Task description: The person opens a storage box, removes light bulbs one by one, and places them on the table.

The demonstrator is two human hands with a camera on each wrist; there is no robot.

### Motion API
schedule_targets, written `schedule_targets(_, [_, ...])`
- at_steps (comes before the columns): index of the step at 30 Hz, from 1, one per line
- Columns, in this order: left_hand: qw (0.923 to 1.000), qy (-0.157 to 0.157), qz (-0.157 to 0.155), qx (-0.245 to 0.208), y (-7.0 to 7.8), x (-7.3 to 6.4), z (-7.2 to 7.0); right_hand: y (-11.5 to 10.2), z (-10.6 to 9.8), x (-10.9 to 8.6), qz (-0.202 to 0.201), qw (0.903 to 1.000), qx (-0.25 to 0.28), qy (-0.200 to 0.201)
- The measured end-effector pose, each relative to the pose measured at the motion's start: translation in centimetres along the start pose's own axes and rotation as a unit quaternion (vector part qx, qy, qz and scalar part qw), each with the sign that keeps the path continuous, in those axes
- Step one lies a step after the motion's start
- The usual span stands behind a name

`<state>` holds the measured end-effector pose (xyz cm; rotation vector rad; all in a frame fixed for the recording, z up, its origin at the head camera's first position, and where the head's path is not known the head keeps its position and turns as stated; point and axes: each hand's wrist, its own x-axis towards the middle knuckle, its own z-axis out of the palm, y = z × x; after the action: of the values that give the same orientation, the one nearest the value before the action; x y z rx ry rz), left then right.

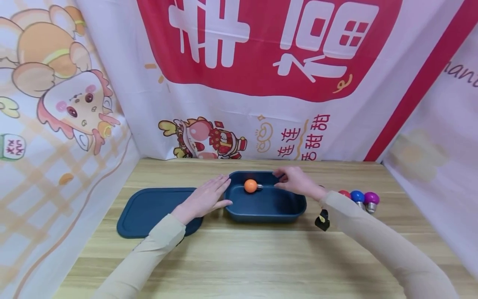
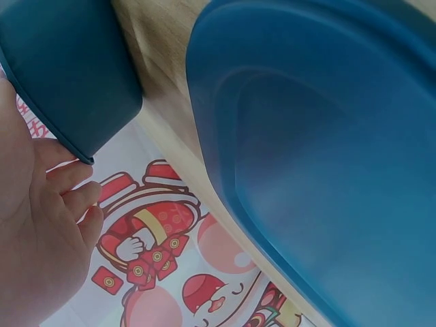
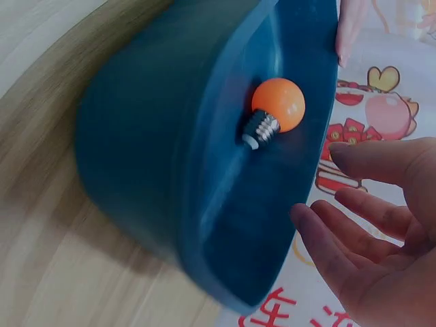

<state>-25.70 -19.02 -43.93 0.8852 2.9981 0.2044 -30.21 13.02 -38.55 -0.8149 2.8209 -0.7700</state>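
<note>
A dark blue rectangular box stands in the middle of the table. Inside it, toward the left, lies an orange light bulb with a silver screw base. My left hand rests at the box's left end, fingers mostly straight and touching the rim, thumb apart. Over the box's right part hovers my right hand, its fingers loosely bent with nothing between them, as the right wrist view also shows. Left of the box, a flat dark blue lid lies partly beneath my left hand and forearm.
To the right of the box sit a red bulb, a blue bulb and a purple bulb in a row, partly behind my right sleeve. Printed cloth walls enclose the wooden table at the back and sides.
</note>
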Motion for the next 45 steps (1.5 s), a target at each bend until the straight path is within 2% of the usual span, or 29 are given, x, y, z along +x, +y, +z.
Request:
schedule_targets(5, [1.0000, 0.001, 0.004, -0.002, 0.1, 0.1, 0.1, -0.4, 0.6, 1.0, -0.007, 1.0000, 0.000, -0.005])
schedule_targets(16, [1.0000, 0.003, 0.003, 0.001, 0.0, -0.1, 0.0, -1.2, 2.1, 2.9, -0.051, 0.9983, -0.020, -0.017])
schedule_targets(25, [1.0000, -0.002, -0.002, 0.002, -0.2, -0.2, 0.3, -2.1, 2.8, 4.0, -0.057, 0.9968, -0.040, -0.039])
schedule_targets(35, [1.0000, -0.002, 0.002, 0.003, -0.1, -0.1, 0.2, -2.3, 3.5, 5.2, -0.083, 0.9941, -0.042, -0.054])
schedule_targets(42, [1.0000, -0.003, -0.002, 0.004, -0.2, -0.1, 0.1, -2.3, 4.2, 5.7, -0.116, 0.9881, -0.079, -0.062])
schedule_targets(45, [1.0000, -0.005, -0.001, 0.003, -0.2, -0.1, 0.1, -2.3, 4.5, 5.8, -0.111, 0.9873, -0.090, -0.070])
